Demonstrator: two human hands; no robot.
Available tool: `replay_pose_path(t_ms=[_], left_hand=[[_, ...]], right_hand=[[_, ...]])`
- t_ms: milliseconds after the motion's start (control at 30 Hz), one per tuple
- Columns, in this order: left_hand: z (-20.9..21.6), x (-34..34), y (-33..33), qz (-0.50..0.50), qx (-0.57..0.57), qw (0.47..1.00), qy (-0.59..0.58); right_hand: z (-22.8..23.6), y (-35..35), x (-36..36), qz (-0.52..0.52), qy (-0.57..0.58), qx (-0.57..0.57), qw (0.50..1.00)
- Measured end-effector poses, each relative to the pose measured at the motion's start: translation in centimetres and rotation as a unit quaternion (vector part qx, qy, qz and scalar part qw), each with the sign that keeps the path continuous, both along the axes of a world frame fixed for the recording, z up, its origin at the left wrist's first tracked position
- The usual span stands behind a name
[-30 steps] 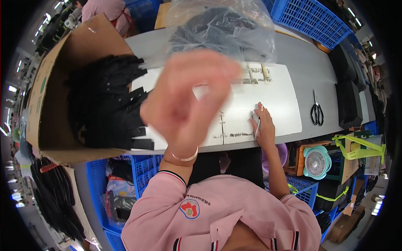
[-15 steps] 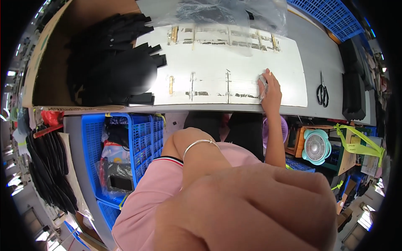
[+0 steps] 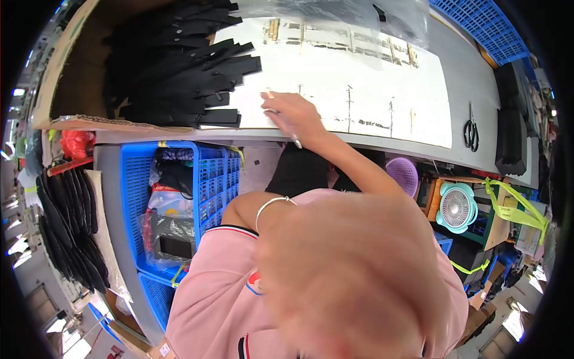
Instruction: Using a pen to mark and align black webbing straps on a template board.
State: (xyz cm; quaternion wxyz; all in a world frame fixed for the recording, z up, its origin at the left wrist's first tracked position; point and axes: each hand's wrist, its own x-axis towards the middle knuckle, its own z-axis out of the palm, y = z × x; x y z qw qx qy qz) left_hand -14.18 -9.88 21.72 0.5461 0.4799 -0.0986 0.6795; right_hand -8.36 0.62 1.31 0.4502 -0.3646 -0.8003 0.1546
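Observation:
My left hand fills the lower middle, very near the camera and smeared by motion. Its fingers cannot be made out; a silver bangle circles that arm. Over the left part of a white board, my right hand is closed around a slim silvery tool, whose end shows below the palm. What kind of tool it is I cannot tell. Just left of that hand, many flat black strips lie overlapped, spilling from a cardboard box onto the board.
Clear plastic film covers the board's far edge. Black-handled scissors lie on the grey table at right, beside black blocks. Below the table are a blue crate, a purple basket and a turquoise fan.
My right hand has moved left across the board, from its right side to beside the black strips. My left hand stays close to the camera, now more blurred. The view has shifted slightly.

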Motion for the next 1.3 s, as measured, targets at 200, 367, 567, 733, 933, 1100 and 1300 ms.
replay_pose_path(t_ms=[200, 367, 567, 733, 933, 1100, 1300], left_hand=[[-3.6, -3.0, -0.6, 0.054, -0.014, 0.967, 0.249], [-10.5, -5.3, -1.5, 0.196, -0.268, 0.885, 0.327], [-14.5, -7.0, -2.4, 0.236, -0.38, 0.831, 0.33], [-17.5, -8.9, -1.6, 0.378, -0.38, 0.752, 0.384], [-19.2, -10.3, 0.5, 0.519, -0.221, 0.628, 0.537], [-20.0, -9.0, 2.1, 0.502, -0.167, 0.629, 0.569], [-19.9, -5.4, 3.6, 0.443, -0.054, 0.589, 0.673]], right_hand=[[-0.8, 1.9, -5.1, 0.075, -0.08, 0.071, 0.991], [-0.3, 1.9, -6.5, 0.057, -0.081, 0.132, 0.986], [-1.2, 2.2, -8.0, 0.097, -0.16, 0.164, 0.969], [-0.6, 2.0, -7.3, 0.006, 0.142, -0.123, 0.982], [1.2, -0.3, 2.6, -0.15, 0.205, -0.318, 0.913], [1.6, -2.3, 11.6, -0.281, 0.082, -0.151, 0.944], [-0.2, -3.8, 18.3, -0.371, -0.067, -0.043, 0.925]])
